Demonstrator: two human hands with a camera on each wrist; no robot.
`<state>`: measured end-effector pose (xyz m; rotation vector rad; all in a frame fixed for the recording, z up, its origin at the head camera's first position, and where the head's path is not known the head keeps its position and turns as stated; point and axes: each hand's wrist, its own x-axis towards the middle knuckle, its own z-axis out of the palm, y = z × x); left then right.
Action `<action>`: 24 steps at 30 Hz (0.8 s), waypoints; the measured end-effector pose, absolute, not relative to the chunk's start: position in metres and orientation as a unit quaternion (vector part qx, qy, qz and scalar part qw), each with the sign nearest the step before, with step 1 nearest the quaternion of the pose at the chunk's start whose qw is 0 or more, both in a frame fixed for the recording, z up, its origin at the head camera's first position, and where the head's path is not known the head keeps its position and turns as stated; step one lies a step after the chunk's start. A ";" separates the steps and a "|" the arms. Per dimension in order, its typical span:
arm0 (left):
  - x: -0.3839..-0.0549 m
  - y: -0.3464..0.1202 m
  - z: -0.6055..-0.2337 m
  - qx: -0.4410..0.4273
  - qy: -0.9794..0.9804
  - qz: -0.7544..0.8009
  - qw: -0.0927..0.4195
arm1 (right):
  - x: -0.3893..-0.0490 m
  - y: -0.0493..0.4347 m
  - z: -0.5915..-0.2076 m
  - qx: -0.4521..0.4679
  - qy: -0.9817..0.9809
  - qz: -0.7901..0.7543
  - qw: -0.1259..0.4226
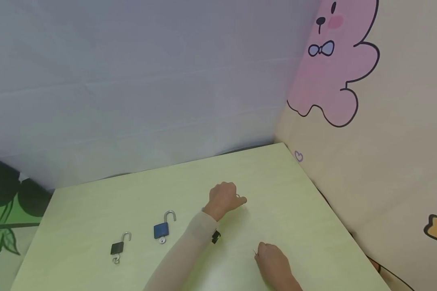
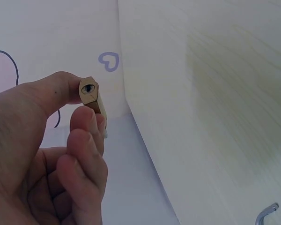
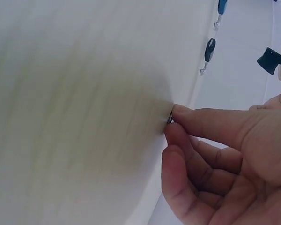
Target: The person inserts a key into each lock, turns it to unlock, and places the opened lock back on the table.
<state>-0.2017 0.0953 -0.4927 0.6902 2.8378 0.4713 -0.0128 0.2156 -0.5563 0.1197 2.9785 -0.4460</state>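
My left hand is raised over the middle of the table and pinches a padlock between thumb and fingers. The padlock's brass-coloured end with its keyhole faces the left wrist camera; the fingers hide much of its body. Nearer to me, low over the table, my right hand pinches a small thin metal piece between thumb and index finger. Most of that piece is covered by the fingertips; it may be a key. The two hands are apart.
On the table, left of my left forearm, lie a blue padlock and a black padlock. Both have raised, open shackles and keys at their lower ends. A pale cloth wall stands behind the table and a decorated wall at the right.
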 end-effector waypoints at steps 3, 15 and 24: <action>-0.202 0.093 -0.492 0.234 0.955 0.160 0.091 | -0.015 0.219 -0.560 0.044 0.979 -0.188 0.071; -0.207 0.084 -0.491 0.235 0.954 0.156 0.101 | -0.015 0.231 -0.561 0.041 0.896 -0.428 0.107; -0.207 0.075 -0.492 0.238 0.949 0.175 0.108 | -0.031 0.221 -0.562 0.079 0.802 -0.589 0.053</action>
